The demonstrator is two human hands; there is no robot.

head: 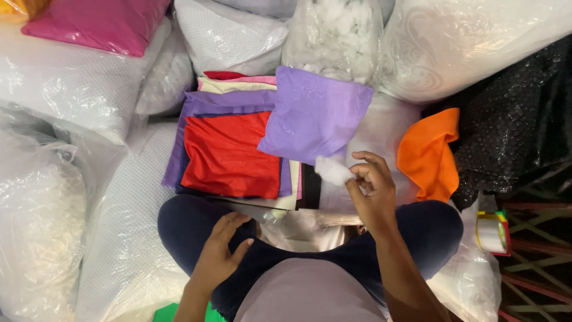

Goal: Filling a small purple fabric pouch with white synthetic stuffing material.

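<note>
Pinching white stuffing tuft (333,170), right hand (372,191), seemingly fingertips

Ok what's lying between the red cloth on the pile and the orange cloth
In the head view, the purple cover overlaps the red cloth, then comes the right hand pinching a white stuffing tuft over clear plastic, short of the orange cloth.

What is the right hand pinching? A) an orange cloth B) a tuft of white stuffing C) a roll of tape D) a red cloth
B: the right hand pinches a tuft of white stuffing between its fingertips; the orange cloth lies apart to the side.
</note>
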